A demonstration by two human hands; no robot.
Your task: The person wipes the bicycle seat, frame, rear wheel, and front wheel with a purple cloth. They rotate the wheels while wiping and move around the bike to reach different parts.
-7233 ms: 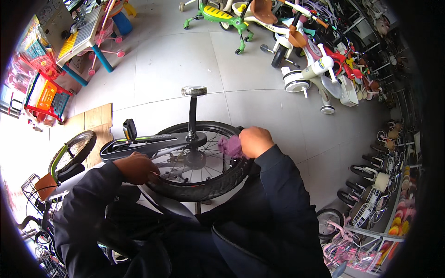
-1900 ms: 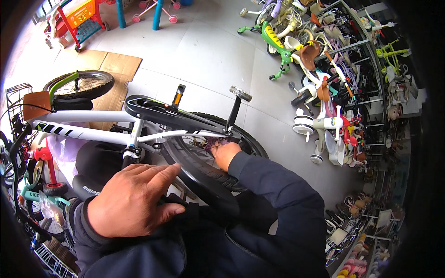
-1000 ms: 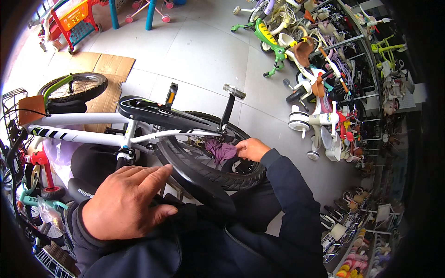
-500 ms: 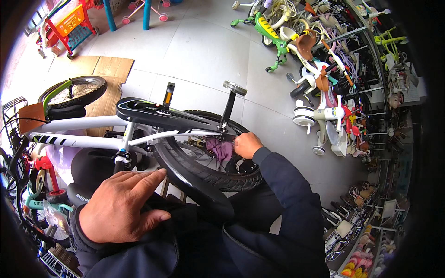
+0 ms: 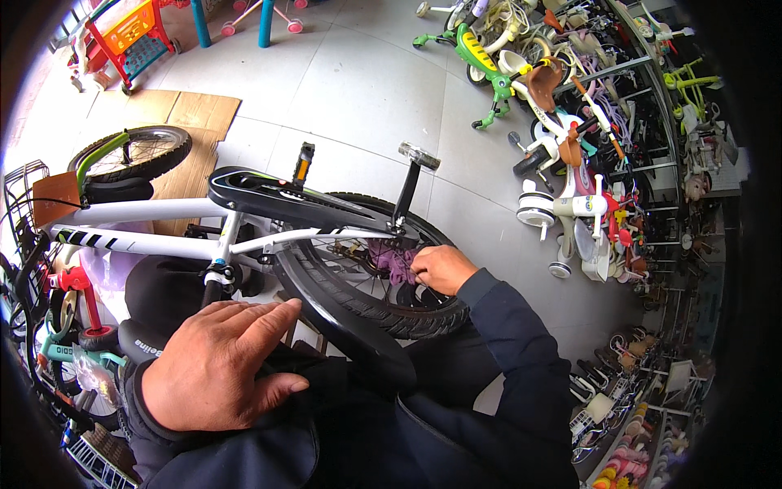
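A white bicycle (image 5: 142, 212) lies on its side before me, its rear wheel (image 5: 383, 319) nearest my right hand. My right hand (image 5: 444, 269) is closed at the spokes, its fingertips on a crumpled purple cloth (image 5: 395, 261) inside the wheel. Part of the cloth is hidden behind spokes and a frame tube. Above that hand, a crank arm with a pedal (image 5: 419, 155) points away from me. My left hand (image 5: 224, 363) is held palm down with fingers extended and thumb apart, beside the black rear mudguard (image 5: 350, 334) and the bicycle's saddle (image 5: 138, 342); it holds nothing.
Flattened cardboard (image 5: 191, 122) lies under the front wheel (image 5: 134, 155). Several children's ride-on toys, including a green one (image 5: 481, 61), crowd the right side by metal shelves (image 5: 652, 155). A toy cart (image 5: 130, 37) stands at far left; a red and teal small bike (image 5: 77, 350) is nearer.
My right hand has shifted slightly down and its wrist has turned, with the cloth bunched closer to the fingers. My left hand keeps nearly the same pose. The whole view has shifted a little.
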